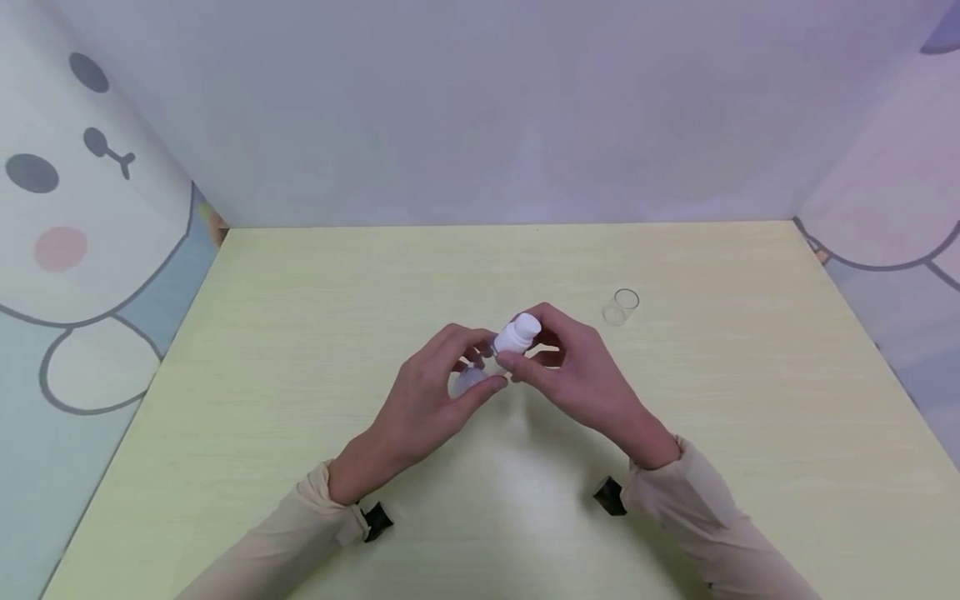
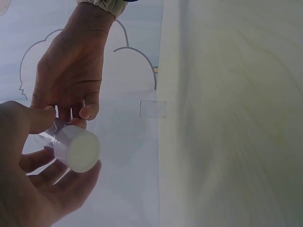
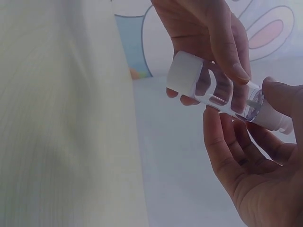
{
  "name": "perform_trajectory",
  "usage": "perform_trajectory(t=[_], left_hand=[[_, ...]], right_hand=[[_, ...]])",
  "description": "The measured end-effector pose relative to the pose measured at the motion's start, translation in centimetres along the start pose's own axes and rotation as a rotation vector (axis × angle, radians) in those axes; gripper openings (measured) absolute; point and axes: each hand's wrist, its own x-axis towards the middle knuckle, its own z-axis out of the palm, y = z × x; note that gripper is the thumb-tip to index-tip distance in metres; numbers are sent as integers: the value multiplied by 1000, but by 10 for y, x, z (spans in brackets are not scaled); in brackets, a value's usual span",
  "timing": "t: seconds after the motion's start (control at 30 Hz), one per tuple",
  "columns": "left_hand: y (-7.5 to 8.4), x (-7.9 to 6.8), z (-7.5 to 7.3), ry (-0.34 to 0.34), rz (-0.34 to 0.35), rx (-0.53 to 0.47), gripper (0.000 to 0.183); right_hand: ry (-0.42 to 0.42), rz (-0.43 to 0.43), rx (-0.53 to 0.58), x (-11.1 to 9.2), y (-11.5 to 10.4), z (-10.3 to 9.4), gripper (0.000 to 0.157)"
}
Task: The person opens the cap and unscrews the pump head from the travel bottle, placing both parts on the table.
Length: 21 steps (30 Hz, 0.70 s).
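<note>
Both hands hold one small clear bottle (image 3: 222,90), tilted above the table. Its white base (image 3: 184,73) shows at the left hand's end, also facing the camera in the left wrist view. At the other end is a white stepped top (image 1: 519,333), pointing up and away in the head view. My left hand (image 1: 431,383) grips the clear body near the base. Thumb and fingers of my right hand (image 1: 577,371) pinch the white top at its collar. A thin tube shows inside the bottle just below that collar. Part of the body is hidden behind the fingers.
A clear open cylinder (image 1: 621,308), like a small cup or cap, stands on the pale wooden table (image 1: 337,283) beyond the right hand. A plain wall (image 1: 510,117) rises at the table's back edge, with cartoon-printed panels (image 1: 97,250) at the sides.
</note>
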Motion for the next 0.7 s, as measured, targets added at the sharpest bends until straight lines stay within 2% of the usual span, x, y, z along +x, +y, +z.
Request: perform_trajectory(t=[0.27,0.5,0.7], left_hand=[[-1,0,1,19,-4,14,48],[-1,0,1,33,-23,11,49],[0,-1,-1,72,29,-16,47]], right_hand=[[21,-2,56,-1,1,2,24],[47,-57,86,0,2,4,22],[52,-112,44,-2,0,3,23]])
